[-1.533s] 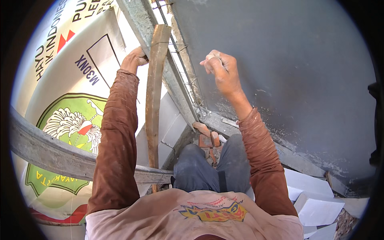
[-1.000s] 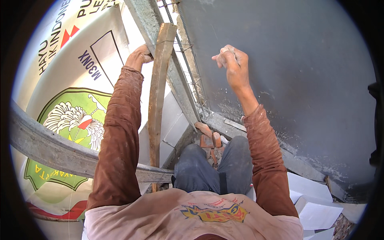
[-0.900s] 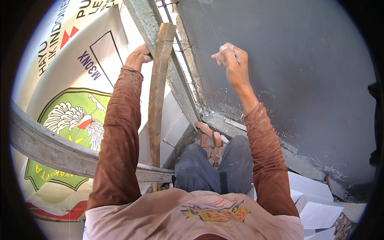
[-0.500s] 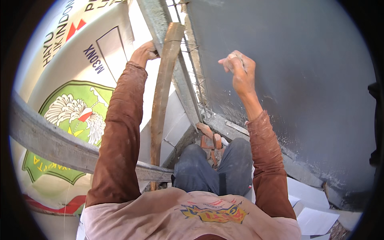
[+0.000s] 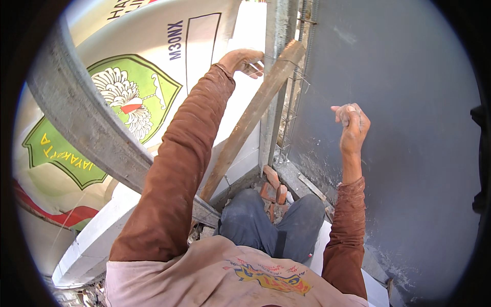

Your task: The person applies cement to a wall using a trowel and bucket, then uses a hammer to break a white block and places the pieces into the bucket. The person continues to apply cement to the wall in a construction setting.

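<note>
My left hand (image 5: 246, 61) reaches up beside a grey upright post (image 5: 267, 110), its fingers loosely bent and apart. No held object shows in it. Just right of those fingers, a rough wooden batten (image 5: 250, 115) leans at a slant across the post. A thin wire (image 5: 288, 61) passes round the batten near its top. Before the dark grey wall (image 5: 409, 128), my right hand (image 5: 353, 123) is raised with its fingers curled closed and the thumb against them. What it may hold is too small or hidden to make out.
Thin steel bars (image 5: 290, 110) with wire ends stand between post and wall. A curved-looking grey beam (image 5: 87, 102) crosses at left, before a printed banner (image 5: 199, 41). Broken bricks (image 5: 272, 177) lie by my knees. White blocks (image 5: 240, 163) form a low wall behind the batten.
The view has turned, shifting post and batten rightward in the picture. My left hand's fingers, earlier at the post's edge, are now more spread. My right hand stays curled.
</note>
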`<state>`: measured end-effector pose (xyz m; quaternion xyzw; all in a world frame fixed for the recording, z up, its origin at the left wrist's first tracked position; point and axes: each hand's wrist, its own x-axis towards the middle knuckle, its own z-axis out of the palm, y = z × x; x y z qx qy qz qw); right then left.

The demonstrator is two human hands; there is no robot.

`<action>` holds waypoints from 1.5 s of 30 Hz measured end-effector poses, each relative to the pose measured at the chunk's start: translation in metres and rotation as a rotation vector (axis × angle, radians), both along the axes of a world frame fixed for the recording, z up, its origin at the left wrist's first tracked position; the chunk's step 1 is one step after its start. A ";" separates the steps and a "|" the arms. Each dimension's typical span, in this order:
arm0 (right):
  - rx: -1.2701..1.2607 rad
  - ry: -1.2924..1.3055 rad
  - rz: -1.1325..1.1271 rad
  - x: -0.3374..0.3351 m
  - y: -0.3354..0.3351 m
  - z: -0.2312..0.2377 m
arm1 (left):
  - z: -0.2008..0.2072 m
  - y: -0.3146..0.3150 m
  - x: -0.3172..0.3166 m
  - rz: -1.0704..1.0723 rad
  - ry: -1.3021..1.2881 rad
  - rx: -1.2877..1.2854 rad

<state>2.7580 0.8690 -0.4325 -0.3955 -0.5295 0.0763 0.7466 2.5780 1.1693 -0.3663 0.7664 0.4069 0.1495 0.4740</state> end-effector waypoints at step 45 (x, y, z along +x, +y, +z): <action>0.148 -0.610 -0.206 -0.146 0.045 0.040 | -0.084 -0.189 -0.028 0.200 -1.090 0.767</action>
